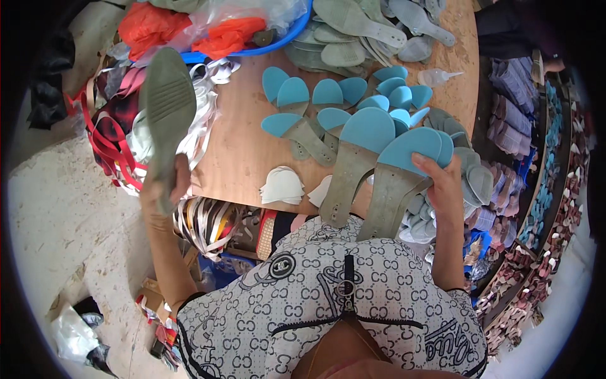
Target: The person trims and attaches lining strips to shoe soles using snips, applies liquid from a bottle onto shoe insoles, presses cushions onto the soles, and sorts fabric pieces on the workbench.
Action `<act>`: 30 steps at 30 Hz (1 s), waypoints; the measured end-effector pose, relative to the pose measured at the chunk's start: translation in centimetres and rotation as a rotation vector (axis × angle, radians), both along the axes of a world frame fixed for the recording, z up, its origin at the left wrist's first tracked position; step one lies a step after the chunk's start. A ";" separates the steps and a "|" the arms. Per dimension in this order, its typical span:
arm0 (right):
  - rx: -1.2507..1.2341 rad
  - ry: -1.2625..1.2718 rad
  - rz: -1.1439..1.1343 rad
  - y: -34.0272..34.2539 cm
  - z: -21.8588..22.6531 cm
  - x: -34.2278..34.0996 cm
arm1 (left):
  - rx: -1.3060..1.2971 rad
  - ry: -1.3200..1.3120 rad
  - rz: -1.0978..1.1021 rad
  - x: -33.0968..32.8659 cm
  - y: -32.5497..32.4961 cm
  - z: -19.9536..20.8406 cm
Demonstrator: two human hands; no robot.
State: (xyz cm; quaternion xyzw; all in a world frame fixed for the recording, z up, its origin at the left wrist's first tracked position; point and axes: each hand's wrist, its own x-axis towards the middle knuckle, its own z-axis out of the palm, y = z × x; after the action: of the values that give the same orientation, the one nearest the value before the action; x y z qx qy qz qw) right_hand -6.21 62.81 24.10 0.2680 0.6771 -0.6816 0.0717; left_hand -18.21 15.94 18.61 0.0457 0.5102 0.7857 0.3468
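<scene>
My left hand (172, 183) is closed around the narrow heel end of a grey-green insole board (169, 101). Its wide, ridged part points up, left of the table. On the right, my right hand (444, 183) grips grey insole boards with light-blue toe pads (410, 150), thumb on the blue; how many it holds I cannot tell. Close beside them is another blue-toed insole board (353, 167), partly overlapped. Several more blue-toed insole boards (292, 95) lie fanned over the table beyond. White half-round pads (281, 186) are stacked near the front edge.
The wooden table (237, 126) carries a heap of grey boards (353, 25) at the back and a small clear bottle (437, 77). A blue basin (297, 25) with red bags stands back left. Straps (113, 139) hang at the left edge; loaded racks (536, 189) stand right.
</scene>
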 end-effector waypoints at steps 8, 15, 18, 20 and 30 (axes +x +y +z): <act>-0.078 0.078 -0.002 -1.4 0.1 -1.1 | -0.821 0.466 0.226 1.3 6.3 -18.1; -0.174 0.061 -0.026 -1.4 -1.1 -1.2 | -1.484 1.108 0.054 -1.0 6.5 -23.5; -0.167 0.062 -0.037 -0.8 -1.5 -0.9 | -1.669 1.187 -0.112 -1.5 10.1 -17.3; -0.232 0.027 -0.038 -1.4 -1.6 -1.2 | -1.470 0.977 -0.149 -1.4 9.1 -16.0; -0.203 0.001 -0.090 -0.4 -1.7 0.1 | -0.859 0.594 0.239 -2.4 6.5 -23.4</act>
State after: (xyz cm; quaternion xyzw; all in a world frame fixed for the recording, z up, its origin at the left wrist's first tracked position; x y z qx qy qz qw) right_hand -6.07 62.36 22.44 0.2889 0.5921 -0.7492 0.0673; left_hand -20.65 22.47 -4.79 0.0619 0.8636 0.4934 0.0832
